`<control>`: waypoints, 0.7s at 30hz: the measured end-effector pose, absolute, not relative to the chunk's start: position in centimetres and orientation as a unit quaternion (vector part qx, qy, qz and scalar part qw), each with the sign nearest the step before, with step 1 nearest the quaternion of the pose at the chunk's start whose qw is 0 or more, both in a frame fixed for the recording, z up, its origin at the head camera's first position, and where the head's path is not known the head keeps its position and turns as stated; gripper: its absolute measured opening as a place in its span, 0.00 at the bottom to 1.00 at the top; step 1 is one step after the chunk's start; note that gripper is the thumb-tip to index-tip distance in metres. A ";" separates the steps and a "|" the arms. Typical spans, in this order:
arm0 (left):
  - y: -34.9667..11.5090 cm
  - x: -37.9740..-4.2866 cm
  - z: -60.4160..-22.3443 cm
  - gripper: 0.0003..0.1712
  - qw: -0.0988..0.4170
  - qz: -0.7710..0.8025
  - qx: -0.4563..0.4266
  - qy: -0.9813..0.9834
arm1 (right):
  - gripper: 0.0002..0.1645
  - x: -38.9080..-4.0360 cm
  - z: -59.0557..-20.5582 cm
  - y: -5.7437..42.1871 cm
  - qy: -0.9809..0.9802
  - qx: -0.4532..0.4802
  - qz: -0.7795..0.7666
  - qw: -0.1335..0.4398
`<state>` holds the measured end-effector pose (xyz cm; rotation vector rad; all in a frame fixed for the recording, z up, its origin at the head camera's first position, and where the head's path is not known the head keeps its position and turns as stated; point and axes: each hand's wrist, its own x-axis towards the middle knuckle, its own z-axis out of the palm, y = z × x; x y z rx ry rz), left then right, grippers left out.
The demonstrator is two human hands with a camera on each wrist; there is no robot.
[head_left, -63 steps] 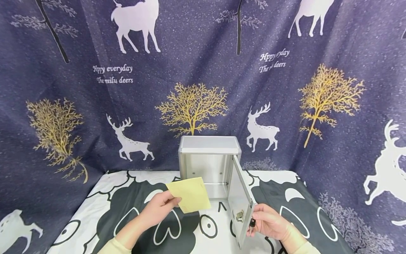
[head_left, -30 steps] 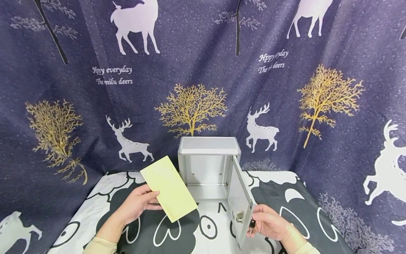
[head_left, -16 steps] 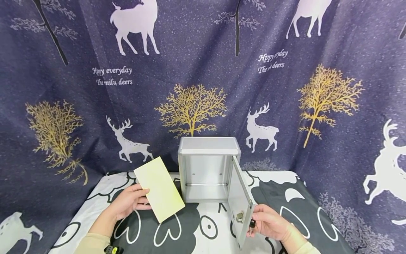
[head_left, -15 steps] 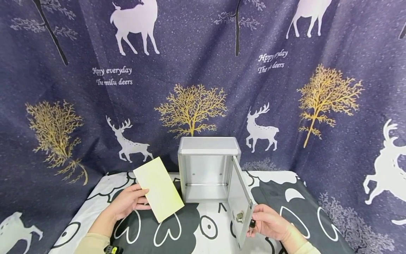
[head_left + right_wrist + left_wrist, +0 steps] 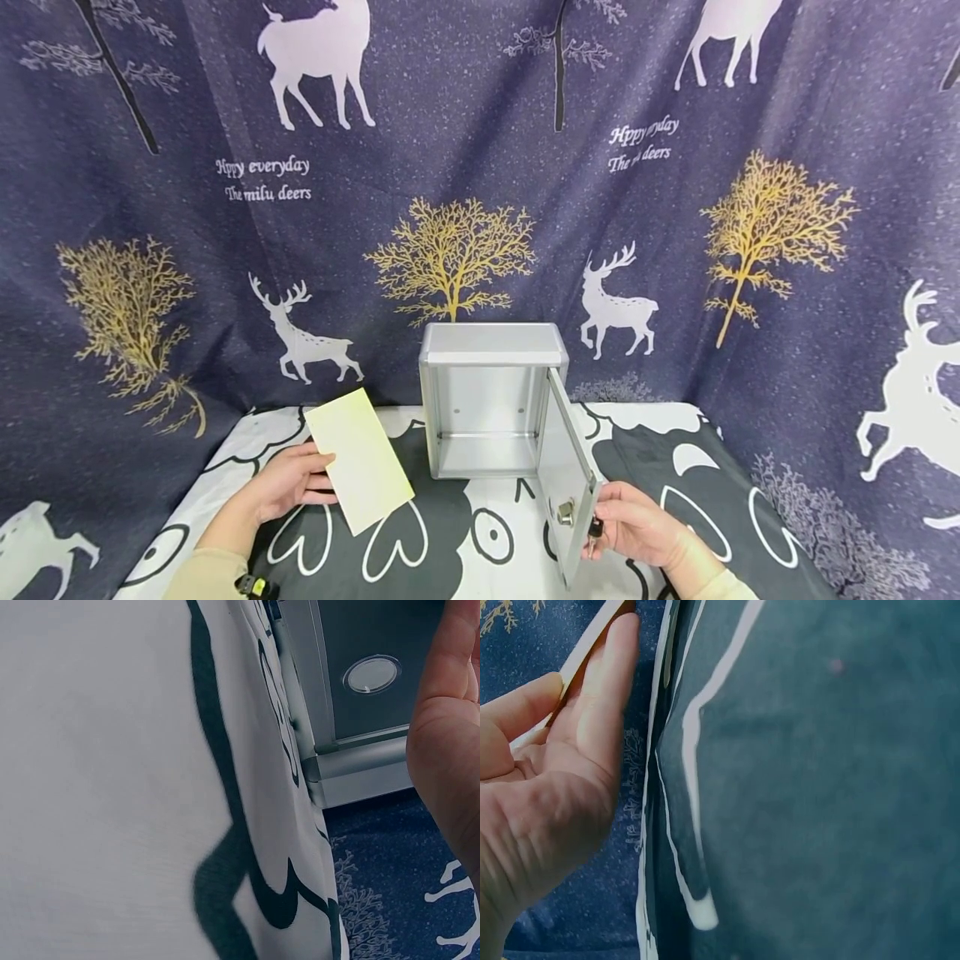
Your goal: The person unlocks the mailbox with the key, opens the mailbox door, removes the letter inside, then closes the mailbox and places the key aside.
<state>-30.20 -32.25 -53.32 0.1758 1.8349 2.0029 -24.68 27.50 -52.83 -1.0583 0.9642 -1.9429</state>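
Note:
My left hand (image 5: 288,482) pinches a pale yellow envelope (image 5: 362,462) by its left edge, thumb in front and fingers behind. The envelope tilts above the dark patch of the cloth, left of a silver metal box (image 5: 491,342). In the left wrist view, the envelope (image 5: 592,641) shows nearly edge-on. The box's door (image 5: 566,467) stands swung out towards me, a metal lock (image 5: 566,512) on its inner face. My right hand (image 5: 637,521) holds the door's free edge, beside a black-headed key (image 5: 596,528). Its fingertips are partly hidden.
A black-and-white patterned cloth (image 5: 517,533) covers the table. Behind it hangs a dark blue curtain (image 5: 480,150) with deer and trees. The box interior (image 5: 487,400) shows a bare back wall with two small holes. A round shiny disc (image 5: 373,675) sits on a grey panel.
My left hand has drawn the envelope from in front of the box to the left and turned it more upright, lowering it slightly lately. The right hand and door have stayed put.

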 end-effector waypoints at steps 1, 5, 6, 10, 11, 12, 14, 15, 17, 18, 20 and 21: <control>-32.4 -30.2 -53.4 0.13 0.210 0.717 0.060 0.662 | 0.33 -24.7 -52.8 27.5 0.374 -0.409 -0.752 0.356; -32.7 -30.1 -53.5 0.17 0.211 0.710 0.047 0.670 | 0.33 -24.6 -52.8 27.5 0.377 -0.410 -0.750 0.355; -32.8 -30.1 -53.5 0.18 0.211 0.709 0.046 0.671 | 0.33 -24.6 -52.8 27.5 0.378 -0.411 -0.750 0.355; -33.1 -30.1 -53.6 0.20 0.213 0.706 0.042 0.674 | 0.33 -24.7 -52.7 27.4 0.378 -0.413 -0.748 0.356; -33.2 -30.2 -53.7 0.20 0.214 0.706 0.041 0.674 | 0.33 -24.7 -52.7 27.4 0.377 -0.414 -0.748 0.356; -33.3 -30.2 -53.8 0.20 0.215 0.705 0.041 0.675 | 0.33 -24.7 -52.7 27.4 0.377 -0.414 -0.749 0.356; -33.6 -30.3 -54.0 0.19 0.218 0.705 0.041 0.674 | 0.33 -24.7 -52.7 27.4 0.376 -0.414 -0.749 0.356; -33.7 -30.3 -54.1 0.19 0.219 0.704 0.040 0.674 | 0.33 -24.7 -52.7 27.4 0.375 -0.413 -0.750 0.356; -33.9 -30.4 -54.2 0.19 0.219 0.704 0.039 0.674 | 0.33 -24.6 -52.7 27.4 0.376 -0.411 -0.750 0.356; -34.0 -30.4 -54.3 0.18 0.219 0.704 0.039 0.675 | 0.33 -24.6 -52.7 27.4 0.376 -0.411 -0.751 0.356; -34.1 -30.3 -54.3 0.19 0.217 0.703 0.038 0.676 | 0.32 -24.6 -52.7 27.4 0.376 -0.409 -0.751 0.356; -34.2 -30.3 -54.3 0.19 0.216 0.702 0.036 0.677 | 0.32 -24.6 -52.7 27.4 0.375 -0.409 -0.752 0.357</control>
